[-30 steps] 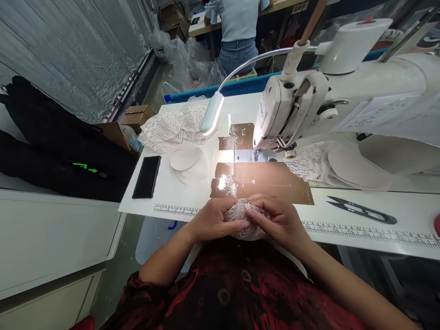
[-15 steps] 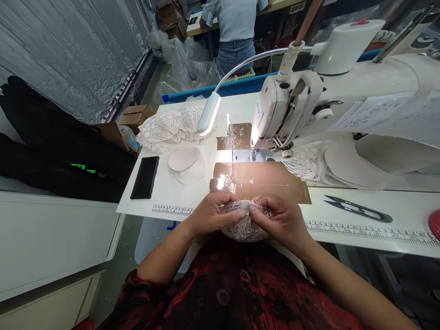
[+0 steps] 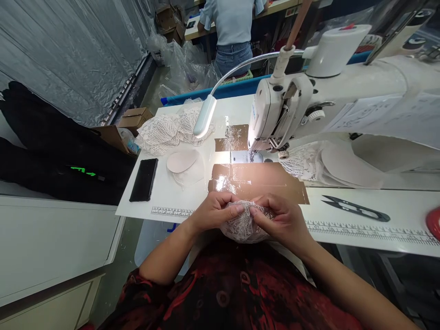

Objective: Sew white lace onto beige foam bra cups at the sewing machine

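Observation:
A rounded piece of white lace fabric [image 3: 244, 228] is pinched between both hands at the table's front edge, close to my body. My left hand [image 3: 217, 211] grips its left side, thumb on top and fingers behind. On the other side my right hand [image 3: 280, 215] holds it the same way, its thumb close to the left one. Just beyond lies brown tape [image 3: 254, 179] stuck on the table. The sewing machine [image 3: 271, 114] stands farther back, its needle area lit and apart from the lace.
Thread snips [image 3: 355, 208] lie at right above a printed ruler strip [image 3: 364, 233]. Left are a black phone [image 3: 143, 179], pale round pads [image 3: 183, 161] and piled lace [image 3: 160, 133]. A lamp [image 3: 205, 115] arches over the table. Another person [image 3: 232, 27] sits beyond.
The camera view has shifted slightly. My left thumb has moved a little on the lace; both hands keep their pinch in nearly the same place.

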`<control>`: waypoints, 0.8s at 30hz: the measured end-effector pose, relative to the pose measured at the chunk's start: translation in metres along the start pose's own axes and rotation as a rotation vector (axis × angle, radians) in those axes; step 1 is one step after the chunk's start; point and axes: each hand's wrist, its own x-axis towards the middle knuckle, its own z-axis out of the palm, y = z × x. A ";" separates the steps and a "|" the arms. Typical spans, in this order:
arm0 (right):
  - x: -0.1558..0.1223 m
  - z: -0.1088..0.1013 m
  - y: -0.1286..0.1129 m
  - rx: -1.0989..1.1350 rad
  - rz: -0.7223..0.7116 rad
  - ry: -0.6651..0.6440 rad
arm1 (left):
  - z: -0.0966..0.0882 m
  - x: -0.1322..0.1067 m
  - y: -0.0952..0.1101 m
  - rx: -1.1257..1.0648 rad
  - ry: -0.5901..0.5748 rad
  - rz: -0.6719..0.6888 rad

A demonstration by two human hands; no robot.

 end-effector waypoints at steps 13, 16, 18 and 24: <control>0.018 -0.040 0.027 0.498 0.326 0.032 | -0.046 0.013 0.031 -0.142 0.720 0.256; 0.023 -0.057 0.025 0.366 0.266 0.039 | -0.052 0.035 0.039 0.392 0.778 0.424; 0.032 -0.064 0.022 0.223 0.241 -0.018 | -0.040 0.060 0.032 0.707 0.646 0.490; 0.071 -0.063 0.017 -0.431 0.114 -0.166 | 0.021 0.110 -0.007 1.120 0.301 0.392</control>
